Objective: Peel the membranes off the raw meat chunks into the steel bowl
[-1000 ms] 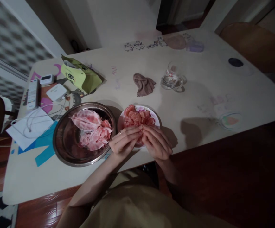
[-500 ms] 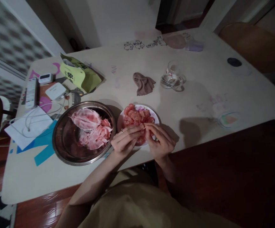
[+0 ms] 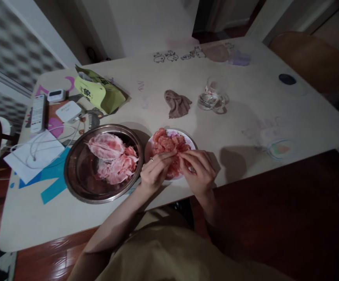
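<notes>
Over a white patterned plate, my left hand, with a ring on one finger, and my right hand meet fingertip to fingertip. Both are closed in a pinch on a small piece of pink citrus flesh, which the fingers mostly hide. Peeled citrus flesh, looking like red pomelo, is heaped on the plate beneath them. To the left, a steel bowl holds a larger citrus chunk in pale membrane and a pile of torn pinkish membrane.
Beyond the plate lie a crumpled brown cloth and a clear glass mug. A green bag stands behind the bowl. At the left are a remote control, a white device, a cable and paper. The table's front edge runs below my wrists.
My fingers have shifted slightly over the plate, the right hand's fingers now more bent and the pink piece between the fingertips showing a little more. The bowl and plate stay put.
</notes>
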A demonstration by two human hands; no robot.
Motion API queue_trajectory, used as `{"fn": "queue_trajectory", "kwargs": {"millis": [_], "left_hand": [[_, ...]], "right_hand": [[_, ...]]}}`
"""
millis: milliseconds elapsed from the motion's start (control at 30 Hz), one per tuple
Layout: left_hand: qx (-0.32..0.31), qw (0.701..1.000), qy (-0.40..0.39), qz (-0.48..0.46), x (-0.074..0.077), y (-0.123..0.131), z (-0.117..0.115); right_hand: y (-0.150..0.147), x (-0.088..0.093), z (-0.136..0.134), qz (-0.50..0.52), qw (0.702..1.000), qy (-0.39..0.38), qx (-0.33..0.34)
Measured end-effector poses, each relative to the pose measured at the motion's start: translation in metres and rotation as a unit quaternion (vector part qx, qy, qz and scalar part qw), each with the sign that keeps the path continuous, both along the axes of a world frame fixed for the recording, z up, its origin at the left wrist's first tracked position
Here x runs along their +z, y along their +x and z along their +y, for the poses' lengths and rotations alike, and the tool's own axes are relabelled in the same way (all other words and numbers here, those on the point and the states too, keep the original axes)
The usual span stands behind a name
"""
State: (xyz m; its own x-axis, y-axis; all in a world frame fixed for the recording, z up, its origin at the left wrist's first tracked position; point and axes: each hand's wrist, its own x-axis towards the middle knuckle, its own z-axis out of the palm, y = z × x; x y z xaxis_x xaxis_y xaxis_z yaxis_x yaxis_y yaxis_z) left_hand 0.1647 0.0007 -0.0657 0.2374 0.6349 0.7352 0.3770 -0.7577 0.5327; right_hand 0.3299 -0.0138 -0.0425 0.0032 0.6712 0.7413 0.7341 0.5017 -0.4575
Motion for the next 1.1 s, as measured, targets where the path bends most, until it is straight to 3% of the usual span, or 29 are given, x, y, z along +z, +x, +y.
{"fn": "queue_trajectory", "kwargs": {"millis": [233, 433, 567, 767, 900, 1100], "left_hand": [[0.015, 0.999, -0.039, 0.024, 0.004, 0.002, 0.005], [-0.014, 0.997, -0.054, 0.061, 0.007, 0.0, 0.009], [0.0, 0.996, -0.035, 0.08, 0.004, -0.005, 0.008], [-0.008, 0.995, 0.024, 0.094, -0.003, -0.012, 0.004], [-0.018, 0.993, 0.049, 0.106, 0.008, -0.015, -0.001], [-0.037, 0.991, 0.047, 0.119, 0.021, -0.017, -0.005]], "right_hand": [[0.009, -0.007, 0.01, -0.101, 0.994, 0.048, -0.013], [0.011, -0.01, 0.011, -0.134, 0.986, 0.093, 0.024], [0.009, -0.013, 0.009, -0.155, 0.982, 0.102, 0.025], [0.011, -0.017, -0.004, -0.146, 0.98, 0.114, 0.066], [0.012, -0.015, -0.009, -0.122, 0.985, 0.097, 0.076], [0.002, -0.012, -0.006, -0.003, 0.994, 0.083, 0.069]]}}
